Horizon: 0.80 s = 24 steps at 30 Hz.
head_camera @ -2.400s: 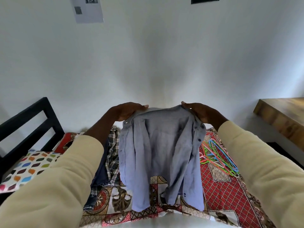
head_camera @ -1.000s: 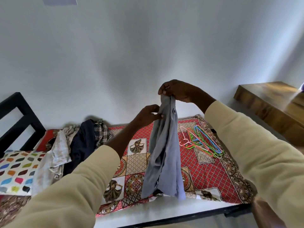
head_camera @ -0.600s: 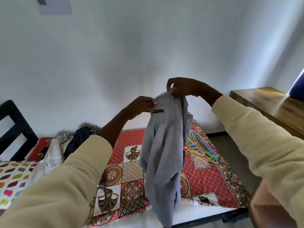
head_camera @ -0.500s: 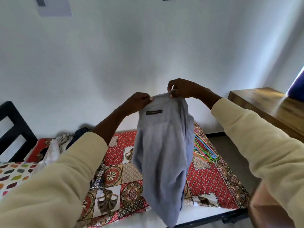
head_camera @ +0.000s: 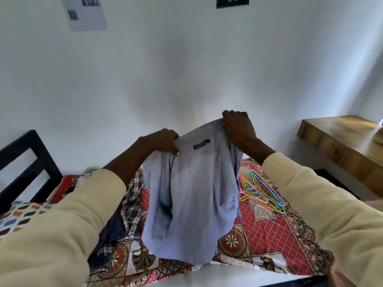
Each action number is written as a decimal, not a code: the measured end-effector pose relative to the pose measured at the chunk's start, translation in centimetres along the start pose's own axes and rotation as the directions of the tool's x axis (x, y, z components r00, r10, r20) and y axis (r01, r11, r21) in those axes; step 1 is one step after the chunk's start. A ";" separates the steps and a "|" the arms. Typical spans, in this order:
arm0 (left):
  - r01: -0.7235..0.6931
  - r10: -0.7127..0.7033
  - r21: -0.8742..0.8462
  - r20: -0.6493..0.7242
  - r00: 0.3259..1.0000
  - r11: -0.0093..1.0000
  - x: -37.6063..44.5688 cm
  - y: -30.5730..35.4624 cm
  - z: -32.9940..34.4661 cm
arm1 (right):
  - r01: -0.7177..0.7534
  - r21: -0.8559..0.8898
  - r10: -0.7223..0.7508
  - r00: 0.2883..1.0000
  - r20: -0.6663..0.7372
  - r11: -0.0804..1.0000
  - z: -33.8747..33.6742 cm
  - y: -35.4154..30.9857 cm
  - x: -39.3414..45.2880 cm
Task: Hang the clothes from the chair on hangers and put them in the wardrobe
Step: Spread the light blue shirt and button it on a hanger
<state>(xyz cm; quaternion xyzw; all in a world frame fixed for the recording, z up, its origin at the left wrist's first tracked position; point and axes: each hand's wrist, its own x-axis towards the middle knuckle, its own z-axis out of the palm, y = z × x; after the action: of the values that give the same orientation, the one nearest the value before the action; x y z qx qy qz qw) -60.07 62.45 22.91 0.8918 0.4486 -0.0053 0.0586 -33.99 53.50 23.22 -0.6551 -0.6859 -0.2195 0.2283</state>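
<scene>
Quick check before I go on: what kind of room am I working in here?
Most likely a bedroom. A bed with a patterned red cover and black frame fills the foreground, a spotted pillow lies at its head, and clothes and coloured hangers lie on it. A wooden desk stands alongside.

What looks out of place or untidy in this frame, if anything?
Nothing is damaged or spilled. The hangers lie in a tangled heap on the bedspread, and a checked garment sits crumpled beside the light blue shirt, which the left hand and right hand hold up, bunched.
</scene>
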 end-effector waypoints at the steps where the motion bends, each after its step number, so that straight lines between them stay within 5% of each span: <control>1: 0.054 -0.041 0.105 -0.120 0.992 0.993 0.0 -0.3 0.1 | -0.009 -0.018 0.008 1.000 -0.025 1.000 0.6 0.0 0.0; 3: 0.082 -0.071 0.036 -0.245 0.967 0.996 -0.2 -0.9 -0.1 | -0.088 0.002 0.088 0.996 -0.013 0.996 1.5 0.1 0.0; 7: 0.037 -0.003 -0.572 0.060 0.998 0.819 -1.6 -1.4 -0.3 | -0.309 0.189 0.294 0.950 0.104 0.932 2.6 1.1 -0.4; 9: 0.052 0.017 -0.642 0.100 0.995 0.765 -2.0 -1.9 0.7 | -0.261 0.161 0.240 0.961 0.139 0.952 2.8 1.6 -0.7; 11: 0.008 -0.022 -0.492 -0.023 0.999 0.870 -2.0 -2.7 2.0 | -0.066 0.075 0.049 0.978 0.204 0.995 3.0 1.8 -1.1; 14: -0.075 0.076 0.012 -0.209 0.975 0.997 -2.4 -4.1 4.6 | 0.209 -0.020 -0.184 0.899 0.398 0.978 3.8 1.6 -2.5; 17: -0.264 0.293 0.288 -0.063 0.954 0.921 -2.6 -4.2 7.5 | 0.097 -0.093 -0.053 0.917 0.396 0.991 4.4 0.9 -3.7; 20: -0.197 0.196 0.438 0.047 0.979 0.877 -3.2 -1.5 8.4 | 0.020 -0.171 0.064 0.880 0.470 0.985 4.7 -1.0 -4.3; 22: 0.066 -0.058 0.162 -0.048 0.997 0.985 -3.1 0.2 8.0 | 0.017 -0.143 0.066 0.829 0.555 0.990 4.4 -3.1 -4.5; 23: 0.190 -0.194 -0.129 -0.025 0.981 0.973 -2.5 0.4 7.8 | 0.002 -0.105 0.062 0.794 0.605 0.994 4.5 -3.6 -4.2; 24: 0.284 -0.278 -0.425 0.079 0.957 0.859 -1.9 0.4 7.5 | -0.019 -0.054 0.049 0.757 0.651 0.998 4.6 -3.9 -3.9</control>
<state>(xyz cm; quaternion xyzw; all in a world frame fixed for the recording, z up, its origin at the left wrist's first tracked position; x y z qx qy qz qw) -60.60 59.85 15.60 0.7815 0.5632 0.0791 0.2567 -37.86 52.99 17.24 -0.7077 -0.7055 0.0114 -0.0352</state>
